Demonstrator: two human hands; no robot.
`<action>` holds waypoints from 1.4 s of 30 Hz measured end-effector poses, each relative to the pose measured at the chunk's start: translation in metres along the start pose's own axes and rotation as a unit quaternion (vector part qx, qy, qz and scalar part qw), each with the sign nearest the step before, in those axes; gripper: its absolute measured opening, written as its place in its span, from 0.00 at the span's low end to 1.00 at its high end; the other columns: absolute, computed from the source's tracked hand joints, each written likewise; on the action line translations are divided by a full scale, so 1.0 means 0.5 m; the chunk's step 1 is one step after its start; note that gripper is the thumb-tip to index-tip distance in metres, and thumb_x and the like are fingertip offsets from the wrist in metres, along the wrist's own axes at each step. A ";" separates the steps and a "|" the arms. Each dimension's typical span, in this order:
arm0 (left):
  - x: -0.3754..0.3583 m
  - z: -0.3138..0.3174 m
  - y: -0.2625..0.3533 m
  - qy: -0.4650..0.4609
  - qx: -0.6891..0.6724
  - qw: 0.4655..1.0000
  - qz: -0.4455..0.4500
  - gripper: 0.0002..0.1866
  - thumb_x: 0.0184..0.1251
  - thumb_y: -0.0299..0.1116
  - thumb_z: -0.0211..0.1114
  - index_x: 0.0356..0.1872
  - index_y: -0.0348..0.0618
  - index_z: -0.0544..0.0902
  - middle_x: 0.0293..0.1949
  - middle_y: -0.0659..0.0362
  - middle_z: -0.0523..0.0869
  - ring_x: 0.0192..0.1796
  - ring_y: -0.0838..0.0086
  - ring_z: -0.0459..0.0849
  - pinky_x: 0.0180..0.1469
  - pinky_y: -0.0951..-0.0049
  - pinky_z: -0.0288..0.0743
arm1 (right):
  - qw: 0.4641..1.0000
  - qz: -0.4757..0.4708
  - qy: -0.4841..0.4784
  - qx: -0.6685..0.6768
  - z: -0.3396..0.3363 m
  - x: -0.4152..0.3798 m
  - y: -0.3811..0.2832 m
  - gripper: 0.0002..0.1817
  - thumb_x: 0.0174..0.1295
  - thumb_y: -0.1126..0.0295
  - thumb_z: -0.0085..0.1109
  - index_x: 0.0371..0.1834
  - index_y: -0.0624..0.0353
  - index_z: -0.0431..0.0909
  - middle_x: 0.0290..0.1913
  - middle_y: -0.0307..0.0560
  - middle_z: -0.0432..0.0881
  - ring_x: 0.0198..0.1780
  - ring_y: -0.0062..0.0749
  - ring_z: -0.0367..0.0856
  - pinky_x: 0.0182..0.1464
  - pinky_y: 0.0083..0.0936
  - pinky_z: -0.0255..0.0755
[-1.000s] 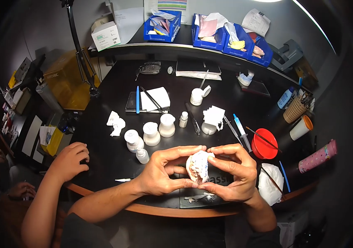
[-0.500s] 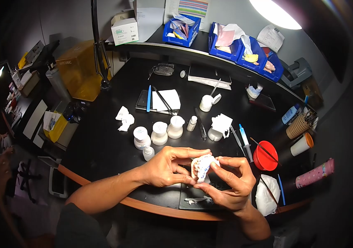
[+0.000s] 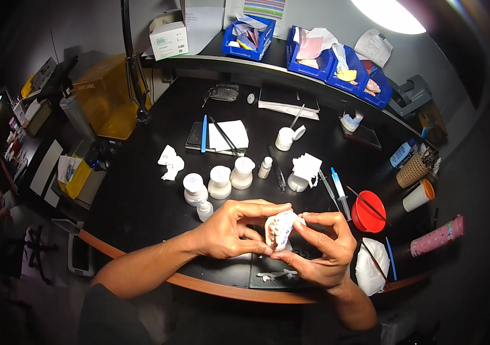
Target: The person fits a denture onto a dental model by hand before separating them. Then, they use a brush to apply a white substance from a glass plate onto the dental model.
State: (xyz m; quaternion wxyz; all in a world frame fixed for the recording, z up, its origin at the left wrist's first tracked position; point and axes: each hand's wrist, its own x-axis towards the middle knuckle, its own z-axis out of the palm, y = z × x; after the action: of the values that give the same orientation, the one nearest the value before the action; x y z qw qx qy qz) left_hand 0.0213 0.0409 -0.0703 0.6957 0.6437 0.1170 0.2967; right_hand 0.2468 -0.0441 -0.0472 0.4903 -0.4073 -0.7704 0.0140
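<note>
Between my two hands, above the front of the black desk, is a white plaster dental model (image 3: 283, 231) with blue handwriting on its side. Its row of teeth faces left. My left hand (image 3: 228, 234) grips the left edge, thumb below and index finger along the top. On the other side my right hand (image 3: 326, 248) pinches the model with fingers and thumb. Beneath lies a dark glass slab (image 3: 262, 279) with white smears on it, partly hidden by my hands. Left of the model stand several white jars (image 3: 220, 183) and a small dropper bottle (image 3: 205, 211).
A red bowl (image 3: 368, 211) with a brush across it, a syringe (image 3: 340, 195) and a white cloth bundle (image 3: 371, 267) lie on the right. An open white pot (image 3: 284, 139) stands farther back. Blue bins (image 3: 249, 37) line the shelf under the lamp (image 3: 391, 14).
The dental model has tilted slightly in my hands, showing a little more of its teeth side. Both hands keep their hold. The whole view has shifted slightly.
</note>
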 end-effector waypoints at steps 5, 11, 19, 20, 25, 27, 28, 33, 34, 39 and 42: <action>0.000 -0.001 0.002 0.003 0.005 1.000 -0.002 0.38 0.63 0.15 0.75 0.76 0.41 0.73 0.72 0.51 0.74 0.69 0.65 0.81 0.60 0.73 0.89 | 1.000 -0.003 0.002 -0.004 0.002 -0.001 -0.003 0.29 0.39 0.62 0.92 0.47 0.60 0.92 0.48 0.53 0.83 0.47 0.37 0.89 0.44 0.27 0.89; 0.001 -0.002 0.002 -0.002 0.014 1.000 -0.002 0.39 0.62 0.13 0.73 0.76 0.39 0.73 0.76 0.48 0.71 0.68 0.64 0.81 0.58 0.75 0.90 | 1.000 -0.009 0.005 -0.012 0.003 -0.005 -0.003 0.29 0.39 0.62 0.92 0.47 0.60 0.92 0.48 0.53 0.82 0.47 0.38 0.89 0.45 0.28 0.89; 0.000 0.000 0.004 0.002 0.016 1.000 0.012 0.38 0.62 0.11 0.72 0.75 0.35 0.72 0.76 0.46 0.71 0.68 0.63 0.81 0.59 0.75 0.90 | 1.000 -0.016 0.008 -0.007 0.004 -0.006 0.001 0.30 0.39 0.61 0.92 0.48 0.59 0.92 0.47 0.53 0.83 0.47 0.39 0.89 0.45 0.28 0.88; 0.001 -0.002 0.005 -0.001 0.017 1.000 0.015 0.38 0.62 0.12 0.72 0.75 0.35 0.72 0.76 0.46 0.72 0.68 0.63 0.81 0.59 0.75 0.90 | 1.000 -0.015 0.009 -0.008 0.004 -0.004 0.001 0.30 0.39 0.61 0.92 0.48 0.59 0.92 0.47 0.53 0.83 0.47 0.39 0.89 0.45 0.28 0.88; -0.003 -0.006 0.007 -0.010 0.005 1.000 0.014 0.35 0.65 0.13 0.69 0.76 0.35 0.72 0.76 0.46 0.72 0.70 0.64 0.80 0.61 0.73 0.88 | 1.000 -0.012 0.007 -0.010 0.004 -0.005 0.000 0.30 0.39 0.61 0.92 0.48 0.59 0.92 0.48 0.53 0.83 0.46 0.38 0.90 0.45 0.28 0.88; 0.000 -0.006 0.003 -0.004 0.007 1.000 0.022 0.34 0.67 0.14 0.68 0.75 0.35 0.72 0.75 0.46 0.72 0.70 0.64 0.80 0.61 0.73 0.88 | 1.000 -0.011 0.004 -0.007 0.003 -0.002 -0.001 0.30 0.39 0.61 0.92 0.48 0.59 0.92 0.49 0.53 0.83 0.46 0.38 0.90 0.46 0.28 0.89; 0.000 -0.004 -0.001 -0.001 0.007 1.000 0.025 0.34 0.67 0.14 0.68 0.75 0.35 0.72 0.75 0.46 0.73 0.70 0.64 0.80 0.62 0.73 0.88 | 1.000 -0.010 0.002 -0.005 0.002 -0.001 -0.002 0.30 0.39 0.61 0.92 0.48 0.59 0.92 0.49 0.53 0.83 0.46 0.38 0.90 0.46 0.28 0.89; 0.002 -0.001 -0.010 0.009 0.009 0.999 0.037 0.33 0.68 0.16 0.69 0.74 0.35 0.73 0.73 0.47 0.75 0.70 0.64 0.80 0.62 0.72 0.88 | 1.000 -0.007 -0.009 0.003 -0.001 0.003 -0.003 0.30 0.40 0.62 0.92 0.49 0.60 0.92 0.50 0.53 0.82 0.46 0.37 0.91 0.47 0.28 0.90; 0.002 0.000 -0.011 0.012 0.004 0.999 0.037 0.33 0.68 0.16 0.70 0.74 0.35 0.73 0.72 0.47 0.75 0.70 0.64 0.80 0.62 0.72 0.87 | 1.000 -0.008 -0.011 0.003 -0.001 0.004 -0.003 0.31 0.40 0.62 0.92 0.49 0.60 0.92 0.50 0.53 0.82 0.46 0.37 0.91 0.47 0.28 0.90; 0.001 0.002 -0.015 0.023 -0.014 0.999 0.022 0.32 0.68 0.17 0.71 0.74 0.33 0.74 0.71 0.47 0.76 0.70 0.64 0.80 0.64 0.72 0.86 | 1.000 -0.004 -0.015 0.007 0.001 0.002 0.000 0.31 0.39 0.62 0.93 0.49 0.60 0.92 0.50 0.53 0.82 0.46 0.37 0.90 0.48 0.28 0.90; 0.001 0.003 -0.022 0.029 -0.015 0.999 0.031 0.33 0.67 0.17 0.71 0.74 0.32 0.74 0.71 0.47 0.77 0.69 0.63 0.81 0.65 0.71 0.85 | 1.000 -0.005 -0.015 0.010 0.003 0.001 0.002 0.31 0.39 0.62 0.93 0.49 0.61 0.92 0.50 0.53 0.82 0.47 0.37 0.90 0.48 0.28 0.90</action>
State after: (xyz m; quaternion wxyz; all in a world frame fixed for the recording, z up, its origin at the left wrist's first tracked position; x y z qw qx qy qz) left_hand 0.0252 0.0399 -0.0804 0.6922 0.6276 0.1125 0.3381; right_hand 0.2464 -0.0426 -0.0481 0.4825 -0.3984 -0.7796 0.0259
